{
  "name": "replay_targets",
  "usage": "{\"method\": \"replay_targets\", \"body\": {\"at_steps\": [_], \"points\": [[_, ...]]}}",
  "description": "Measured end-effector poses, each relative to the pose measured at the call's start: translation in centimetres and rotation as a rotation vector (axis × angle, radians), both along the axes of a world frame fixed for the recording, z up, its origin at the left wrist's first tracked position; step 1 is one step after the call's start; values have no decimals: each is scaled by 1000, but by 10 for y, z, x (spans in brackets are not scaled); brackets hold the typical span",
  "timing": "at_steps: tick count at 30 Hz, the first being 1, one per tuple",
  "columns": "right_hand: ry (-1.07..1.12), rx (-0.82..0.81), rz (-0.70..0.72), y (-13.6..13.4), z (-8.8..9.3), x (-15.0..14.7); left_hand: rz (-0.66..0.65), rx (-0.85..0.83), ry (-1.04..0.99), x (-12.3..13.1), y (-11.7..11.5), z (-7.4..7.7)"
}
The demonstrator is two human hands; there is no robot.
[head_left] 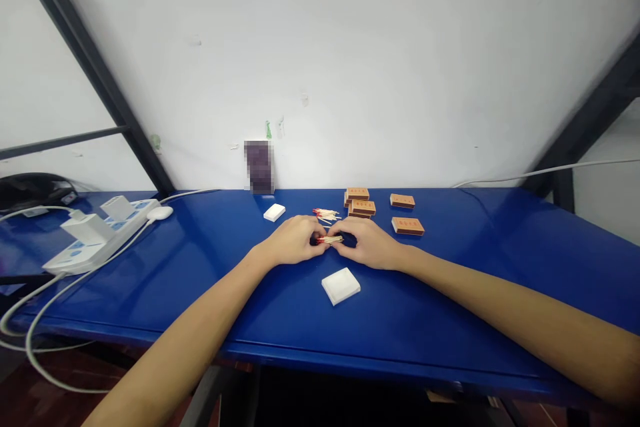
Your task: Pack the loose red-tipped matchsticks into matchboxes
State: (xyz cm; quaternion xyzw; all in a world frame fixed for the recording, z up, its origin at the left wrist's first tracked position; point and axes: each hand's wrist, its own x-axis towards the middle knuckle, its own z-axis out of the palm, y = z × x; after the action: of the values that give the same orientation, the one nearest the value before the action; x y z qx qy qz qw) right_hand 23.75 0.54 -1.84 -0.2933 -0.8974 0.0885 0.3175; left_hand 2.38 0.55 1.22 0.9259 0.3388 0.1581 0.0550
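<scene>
Between my two hands is a small bundle of red-tipped matches [331, 239], lying sideways with the red heads to the left. My left hand [297, 240] pinches the bundle near its heads. At the other end, the thumb and fingers of my right hand [369, 243] close on the pale sticks. Just behind the hands, a loose pile of matches [327, 215] lies on the blue table [280, 320]. In front of the hands sits a white, shallow box-like piece [341, 286]. A smaller white piece [275, 213] rests behind my left hand.
Several orange matchboxes [363, 207] are stacked behind my right hand. Two more matchboxes [408, 225] lie to the right, one behind the other. A white power strip [103, 237] with plugs and cables is at the left. A dark pixelated object [260, 167] stands against the wall.
</scene>
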Motion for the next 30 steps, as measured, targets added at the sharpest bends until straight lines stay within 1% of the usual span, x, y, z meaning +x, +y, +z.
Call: {"method": "replay_targets", "body": {"at_steps": [4, 8, 13, 14, 15, 17, 18, 21, 23, 26, 30], "points": [[-11, -5, -5, 1, -1, 0, 6, -10, -21, 2, 0, -2], [9, -27, 12, 2, -2, 0, 6, -8, 16, 1, -1, -1], [10, -58, 12, 3, -2, -1, 139, 132, 17, 4, -13, 9], [13, -58, 23, 3, -1, -1, 130, 148, 15, 6, -17, 11], [18, -54, 31, 3, -1, -1, 89, 148, 23, 9, -22, 14], [25, -52, 41, 2, 1, -1, -72, 73, 85, 16, -33, 17], [25, -57, 43, 2, 2, -1, -117, 33, 110, 20, -37, 17], [20, -98, 42, 1, 4, 1, -186, -15, 155, 30, -47, 15], [27, -107, 39, 2, 3, 2, -206, -13, 169, 31, -47, 13], [48, -77, 45, 4, 0, 2, -179, -31, 164, 26, -42, 13], [73, -45, 15, 4, -2, 0, -165, -68, 70, 16, -34, 17]]}}
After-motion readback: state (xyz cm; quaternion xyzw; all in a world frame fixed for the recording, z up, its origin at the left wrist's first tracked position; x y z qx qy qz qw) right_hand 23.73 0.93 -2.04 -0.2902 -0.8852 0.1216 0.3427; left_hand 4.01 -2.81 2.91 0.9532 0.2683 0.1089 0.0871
